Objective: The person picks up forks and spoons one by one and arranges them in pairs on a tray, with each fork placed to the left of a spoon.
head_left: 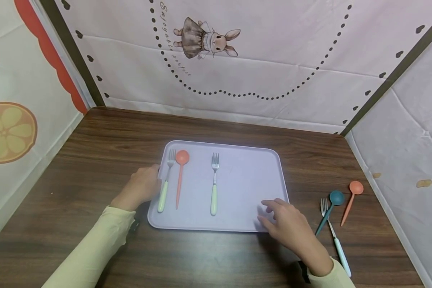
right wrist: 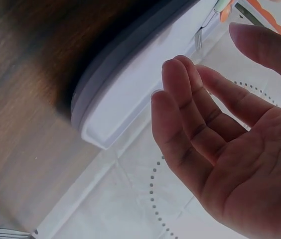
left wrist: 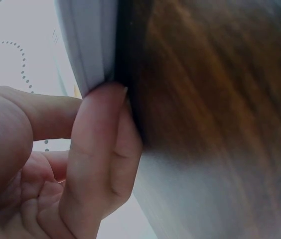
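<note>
A pale lilac tray (head_left: 245, 188) lies on the table, holding two forks and a spoon. One green-handled fork (head_left: 163, 196) and an orange spoon (head_left: 180, 172) lie side by side at its left; the other green-handled fork (head_left: 214, 196) is near the middle. My left hand (head_left: 141, 188) grips the tray's left rim, and in the left wrist view its curled fingers (left wrist: 98, 129) meet the rim. Over the tray's right front corner hovers my right hand (head_left: 289, 224), holding nothing. Its fingers (right wrist: 180, 114) are loosely bent and apart from the rim in the right wrist view.
To the right of the tray, a teal spoon (head_left: 336, 198) lies across a fork with a pale handle (head_left: 342, 256). Another orange spoon (head_left: 355, 188) is beside them. Printed cloth walls (head_left: 273, 72) stand behind and at both sides of the wooden table (head_left: 129, 128).
</note>
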Demonstrator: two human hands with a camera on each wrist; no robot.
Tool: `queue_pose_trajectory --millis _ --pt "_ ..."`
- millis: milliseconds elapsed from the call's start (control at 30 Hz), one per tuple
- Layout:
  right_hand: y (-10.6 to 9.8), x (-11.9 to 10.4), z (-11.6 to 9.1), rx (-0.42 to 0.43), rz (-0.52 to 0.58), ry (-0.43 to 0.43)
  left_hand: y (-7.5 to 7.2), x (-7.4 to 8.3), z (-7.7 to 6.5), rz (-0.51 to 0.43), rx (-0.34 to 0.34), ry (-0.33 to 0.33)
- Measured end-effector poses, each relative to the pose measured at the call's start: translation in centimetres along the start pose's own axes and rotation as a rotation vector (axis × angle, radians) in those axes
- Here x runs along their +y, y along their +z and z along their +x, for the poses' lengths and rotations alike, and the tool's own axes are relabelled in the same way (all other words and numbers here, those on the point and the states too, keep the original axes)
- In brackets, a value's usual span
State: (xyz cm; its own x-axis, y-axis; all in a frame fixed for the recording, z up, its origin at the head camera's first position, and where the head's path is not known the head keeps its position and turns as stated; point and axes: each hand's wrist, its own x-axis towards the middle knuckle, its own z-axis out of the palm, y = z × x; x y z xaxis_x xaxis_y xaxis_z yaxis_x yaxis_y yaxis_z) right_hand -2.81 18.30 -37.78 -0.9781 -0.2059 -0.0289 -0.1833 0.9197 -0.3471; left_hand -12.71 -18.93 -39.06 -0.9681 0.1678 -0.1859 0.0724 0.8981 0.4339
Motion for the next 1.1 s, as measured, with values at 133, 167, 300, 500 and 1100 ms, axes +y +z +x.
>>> queue_pose_trajectory --millis 133,167,300,500,1100 --pt "-0.1 0.2 -0.1 0.001 -0.002 0.019 -0.1 0.0 -0.1 -0.003 0.000 -0.005" --pt "-0.1 0.3 -0.1 -0.001 -0.002 0.028 -0.1 -0.1 -0.1 -0.006 0.000 -0.006" --pt "-0.3 0.5 -0.3 -0.023 0.006 0.071 -0.1 -0.1 -0.1 -0.013 -0.005 -0.010" --pt "-0.4 0.9 -0.6 -0.018 0.008 0.093 0.0 -0.2 0.0 -0.008 -0.005 -0.011" --pt "-0.8 2.6 -1.4 0.058 -0.025 0.098 0.1 -0.1 -0.2 -0.015 -0.012 -0.016"
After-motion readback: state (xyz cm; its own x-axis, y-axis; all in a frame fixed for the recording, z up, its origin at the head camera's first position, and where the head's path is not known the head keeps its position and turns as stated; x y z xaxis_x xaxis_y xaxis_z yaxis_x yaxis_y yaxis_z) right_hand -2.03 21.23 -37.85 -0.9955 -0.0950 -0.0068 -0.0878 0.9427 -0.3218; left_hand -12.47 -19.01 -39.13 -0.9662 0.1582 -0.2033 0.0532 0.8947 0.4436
